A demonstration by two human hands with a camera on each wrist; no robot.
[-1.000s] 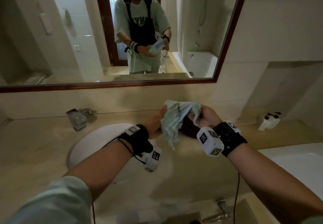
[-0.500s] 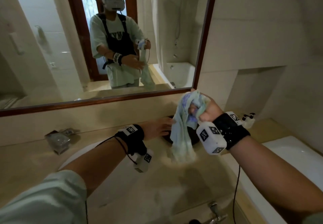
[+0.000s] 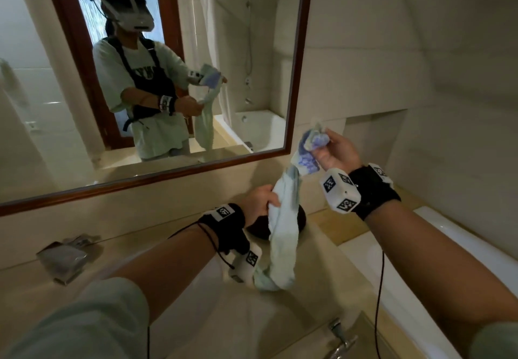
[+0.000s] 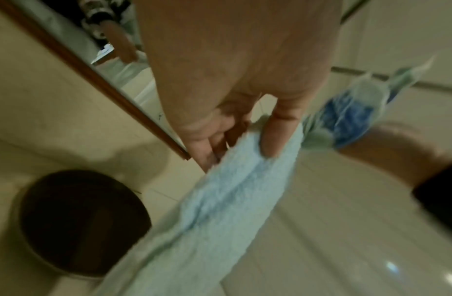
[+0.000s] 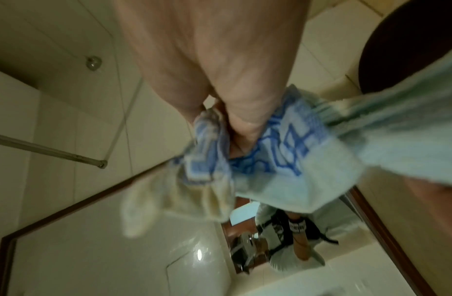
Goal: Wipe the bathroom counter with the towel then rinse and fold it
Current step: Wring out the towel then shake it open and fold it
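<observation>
A pale blue-green towel (image 3: 283,235) with a blue-patterned end hangs lengthwise above the beige counter (image 3: 280,316). My right hand (image 3: 326,145) is raised near the mirror's corner and grips the patterned end (image 5: 275,158). Lower down, my left hand (image 3: 266,198) pinches the towel's middle (image 4: 232,192) between thumb and fingers. The towel's bottom end droops by my left wrist over the white sink (image 3: 213,269).
A dark round dish (image 3: 260,227) sits on the counter behind the towel (image 4: 77,222). A chrome tap (image 3: 66,257) stands at the back left. A wood-framed mirror (image 3: 297,78) covers the wall. A white bathtub (image 3: 448,246) borders the counter on the right. A metal handle (image 3: 340,336) sticks out below.
My right hand has lifted the towel's end up and to the right, drawing the bunched towel out long. My left hand let go, then took hold of its middle.
</observation>
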